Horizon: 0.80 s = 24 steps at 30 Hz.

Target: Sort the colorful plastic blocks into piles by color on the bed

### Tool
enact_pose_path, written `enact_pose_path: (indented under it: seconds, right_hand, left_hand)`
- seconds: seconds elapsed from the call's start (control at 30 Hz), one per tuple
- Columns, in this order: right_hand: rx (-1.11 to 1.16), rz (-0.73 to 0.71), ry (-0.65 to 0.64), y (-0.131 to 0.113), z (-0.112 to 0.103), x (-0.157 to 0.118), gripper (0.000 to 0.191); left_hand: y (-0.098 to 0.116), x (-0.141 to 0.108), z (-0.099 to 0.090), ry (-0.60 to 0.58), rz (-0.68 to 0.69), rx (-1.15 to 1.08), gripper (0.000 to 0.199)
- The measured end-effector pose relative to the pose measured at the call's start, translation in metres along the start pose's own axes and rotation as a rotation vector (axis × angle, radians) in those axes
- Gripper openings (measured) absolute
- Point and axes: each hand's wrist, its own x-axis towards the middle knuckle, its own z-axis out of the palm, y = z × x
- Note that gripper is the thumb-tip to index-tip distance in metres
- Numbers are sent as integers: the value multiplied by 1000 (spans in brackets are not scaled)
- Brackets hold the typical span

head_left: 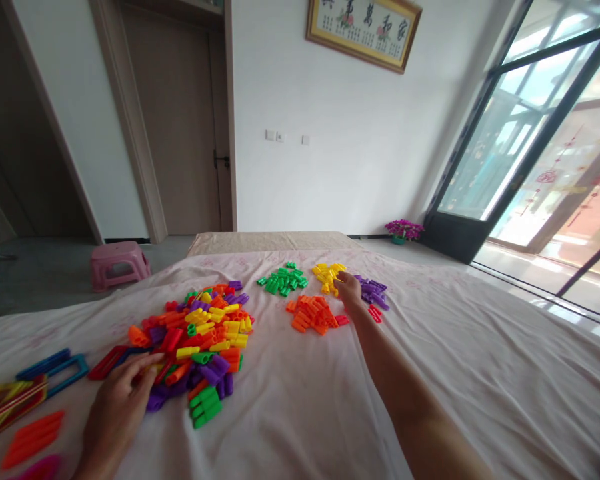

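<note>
My left hand (123, 393) is at the near left edge of a big mixed pile of plastic pieces (215, 327), its fingers pinched together; a bit of yellow shows by the fingertips, too small to name. My right hand (349, 288) reaches to the right side of a small yellow pile (325, 277), fingers curled in and what they hold hidden. Beside it lies a purple pile (375, 292). Green pieces (284, 280) form a heap to the left, and orange ones (311, 315) sit nearer me. A few red pieces (375, 313) lie below the purple pile.
Blue frame shapes (67, 373), yellow-red frames (13, 403) and a blurred orange piece (34, 439) lie at the left of the cloth-covered surface (300, 400). Beyond stand a pink stool (120, 265), a door and potted flowers (404, 230).
</note>
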Motion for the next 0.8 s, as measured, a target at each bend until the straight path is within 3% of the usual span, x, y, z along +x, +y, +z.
enact_pose_path:
  seconds: [0.1,0.37,0.6,0.8]
  right_hand:
    - [-154,58,-41,10,-8,4,57]
    - [-486,91,-200,31,-9,-2,33]
    - [-593,69,-197,23,-23,4,35]
    - [-617,56,-252,38,-44,-7,29]
  left_hand:
    - [2,-1,-1,-11,-16,-1,46]
    - [1,-1,0,1,-1,13,46]
    - [1,0,1,12,8,16,45]
    - [4,-1,0,-5,-6,14,45]
